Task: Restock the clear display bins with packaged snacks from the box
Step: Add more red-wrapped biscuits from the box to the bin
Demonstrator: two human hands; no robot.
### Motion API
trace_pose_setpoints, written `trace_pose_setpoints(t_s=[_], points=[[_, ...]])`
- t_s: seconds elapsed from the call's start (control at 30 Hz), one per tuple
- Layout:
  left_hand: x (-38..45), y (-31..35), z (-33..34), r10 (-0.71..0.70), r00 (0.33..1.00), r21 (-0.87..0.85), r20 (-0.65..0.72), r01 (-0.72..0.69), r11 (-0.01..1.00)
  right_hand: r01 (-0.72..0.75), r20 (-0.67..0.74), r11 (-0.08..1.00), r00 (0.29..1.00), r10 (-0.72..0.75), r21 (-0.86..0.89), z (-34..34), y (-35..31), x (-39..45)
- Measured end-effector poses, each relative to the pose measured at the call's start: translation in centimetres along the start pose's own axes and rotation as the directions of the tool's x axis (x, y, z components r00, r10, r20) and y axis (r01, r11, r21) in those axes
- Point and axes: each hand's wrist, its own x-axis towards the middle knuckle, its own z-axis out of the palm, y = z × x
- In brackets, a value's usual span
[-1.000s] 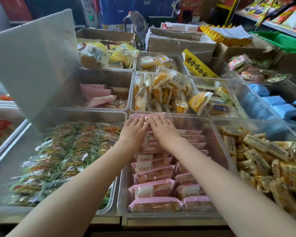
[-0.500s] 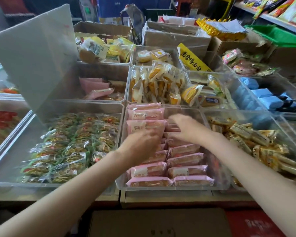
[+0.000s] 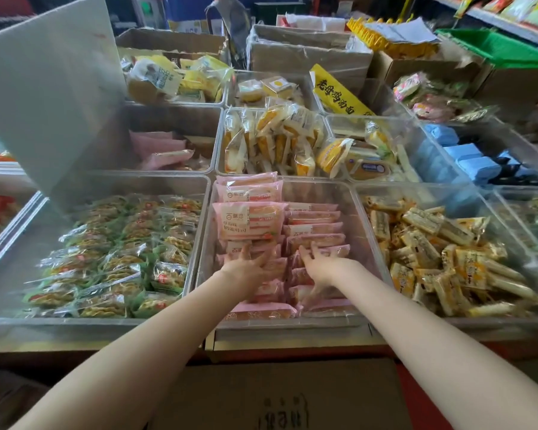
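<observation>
Both hands lie on the pink-wrapped snack packets (image 3: 252,223) filling the clear plastic bin (image 3: 367,231) at twelve o'clock from the brown cardboard box (image 3: 280,398). The left hand (image 3: 246,268) rests flat, fingers spread. The right hand (image 3: 319,265) touches the right-hand row, fingers splayed, gripping nothing.

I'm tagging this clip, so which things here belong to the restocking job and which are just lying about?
Job:
left hand
right hand
pink snack packs
clear bin
cardboard box

Lying about:
green-wrapped snacks
blue packs
yellow sign
</observation>
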Motion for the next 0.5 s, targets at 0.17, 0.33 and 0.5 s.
trace_pose_setpoints(t_s=[0.17, 0.33, 0.5], points=[[-1.7, -0.3, -0.8, 0.057, 0.989, -0.079, -0.134, -0.068, 0.995, -0.014, -0.070, 1.000, 0.997, 0.014, -0.007, -1.7, -1.4, -2.8], [-9.5, -2.0, -2.0, -0.184, 0.800, -0.313, -0.571, -0.005, 0.950, 0.234, -0.366, 0.972, 0.907, -0.208, 0.029, -5.2, -7.2, -7.9], [-17.2, -6.6, 0.7, -0.329, 0.719, -0.332, -0.612, 0.144, 0.932, 0.428, -0.418, 0.904, 0.824, -0.381, 0.020, -5.8, -16.8, -11.9]])
